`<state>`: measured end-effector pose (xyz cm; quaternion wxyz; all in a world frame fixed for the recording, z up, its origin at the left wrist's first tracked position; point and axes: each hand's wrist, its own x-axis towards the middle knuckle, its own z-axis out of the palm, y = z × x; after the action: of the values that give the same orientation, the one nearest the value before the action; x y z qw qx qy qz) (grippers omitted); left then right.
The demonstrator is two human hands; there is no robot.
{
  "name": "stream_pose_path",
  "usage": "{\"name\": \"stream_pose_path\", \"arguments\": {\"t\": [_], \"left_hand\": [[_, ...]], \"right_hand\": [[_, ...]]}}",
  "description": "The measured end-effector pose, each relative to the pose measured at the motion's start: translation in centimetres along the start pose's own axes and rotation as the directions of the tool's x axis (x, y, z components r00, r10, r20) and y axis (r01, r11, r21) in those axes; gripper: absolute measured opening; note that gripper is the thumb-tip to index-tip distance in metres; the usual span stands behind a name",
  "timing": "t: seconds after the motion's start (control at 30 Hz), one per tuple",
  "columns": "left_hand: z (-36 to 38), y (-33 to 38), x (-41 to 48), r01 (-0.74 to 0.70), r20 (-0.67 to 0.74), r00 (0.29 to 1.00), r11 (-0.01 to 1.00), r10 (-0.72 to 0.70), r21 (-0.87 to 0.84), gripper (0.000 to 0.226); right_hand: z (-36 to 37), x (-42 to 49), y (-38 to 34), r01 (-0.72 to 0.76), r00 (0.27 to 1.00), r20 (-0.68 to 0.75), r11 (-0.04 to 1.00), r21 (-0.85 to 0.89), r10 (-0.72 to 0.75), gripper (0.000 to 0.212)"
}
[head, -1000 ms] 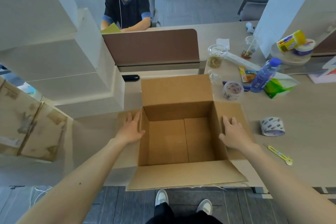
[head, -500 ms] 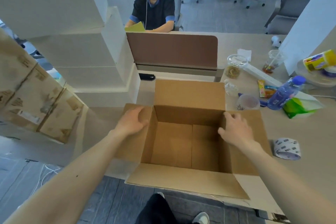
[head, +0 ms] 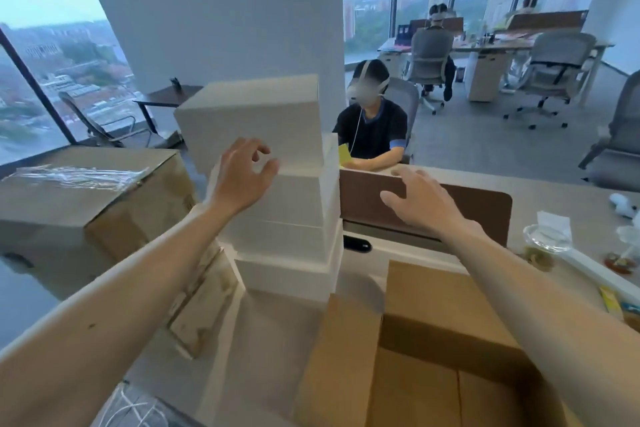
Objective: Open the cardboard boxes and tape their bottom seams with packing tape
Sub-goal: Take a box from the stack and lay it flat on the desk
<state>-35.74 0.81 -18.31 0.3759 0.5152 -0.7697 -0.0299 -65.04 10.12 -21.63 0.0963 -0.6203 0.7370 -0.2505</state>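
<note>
An open brown cardboard box (head: 426, 329) stands on the desk at the lower right, flaps spread. To its left rises a stack of white boxes (head: 277, 204). My left hand (head: 242, 173) is raised in front of the stack's top box (head: 249, 118), fingers loosely curled, holding nothing. My right hand (head: 422, 201) is lifted over the brown desk divider (head: 485, 208), fingers spread and empty. Whether either hand touches anything I cannot tell.
A large taped cardboard carton (head: 79, 198) stands at the left. A person (head: 370, 128) sits behind the divider. Plastic cups (head: 543, 246) and snack wrappers lie on the desk (head: 568, 198) at the right. Office chairs and other people are farther back.
Both hands have left the open box's side flaps and risen toward the white stack and divider. The view has tilted up, so the box now sits at the bottom right.
</note>
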Motion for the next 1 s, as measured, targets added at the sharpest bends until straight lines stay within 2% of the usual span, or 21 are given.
{"name": "stream_pose_path", "arguments": {"t": [0.13, 0.3, 0.37, 0.53, 0.67, 0.87, 1.0], "left_hand": [[-3.6, -4.3, 5.5, 0.041, -0.074, 0.997, 0.998, -0.037, 0.044, 0.031], [-6.6, -9.3, 10.6, 0.195, -0.165, 0.966, 0.980, -0.199, -0.044, 0.036], [-7.1, -10.9, 12.4, 0.248, -0.153, 0.953, 0.964, -0.261, -0.097, 0.037], [-7.1, -13.4, 16.3, 0.369, 0.063, 0.929, 0.917, -0.364, -0.152, 0.052], [-6.6, -14.4, 18.7, 0.456, 0.296, 0.870, 0.873, -0.396, -0.174, 0.056], [-5.7, -15.1, 21.1, 0.509, 0.467, 0.793, 0.847, -0.391, -0.156, 0.057], [-4.5, -14.9, 22.8, 0.491, 0.540, 0.778, 0.847, -0.321, -0.203, 0.063]], "right_hand": [[0.0, 5.0, -5.8, 0.019, 1.000, -0.022, 0.992, 0.125, -0.017, 0.056], [0.5, 10.0, -10.4, -0.024, 1.000, -0.011, 0.978, 0.207, 0.027, 0.068], [0.7, 11.7, -11.6, -0.056, 0.998, 0.008, 0.965, 0.255, 0.055, 0.072], [1.0, 15.4, -13.9, -0.100, 0.995, 0.034, 0.936, 0.338, 0.094, 0.082], [1.2, 17.8, -15.5, -0.135, 0.991, 0.045, 0.913, 0.385, 0.127, 0.083], [1.8, 20.6, -16.5, -0.105, 0.994, 0.021, 0.942, 0.320, 0.104, 0.068], [0.9, 21.9, -17.1, -0.173, 0.983, 0.111, 0.925, 0.339, 0.143, 0.052]]}}
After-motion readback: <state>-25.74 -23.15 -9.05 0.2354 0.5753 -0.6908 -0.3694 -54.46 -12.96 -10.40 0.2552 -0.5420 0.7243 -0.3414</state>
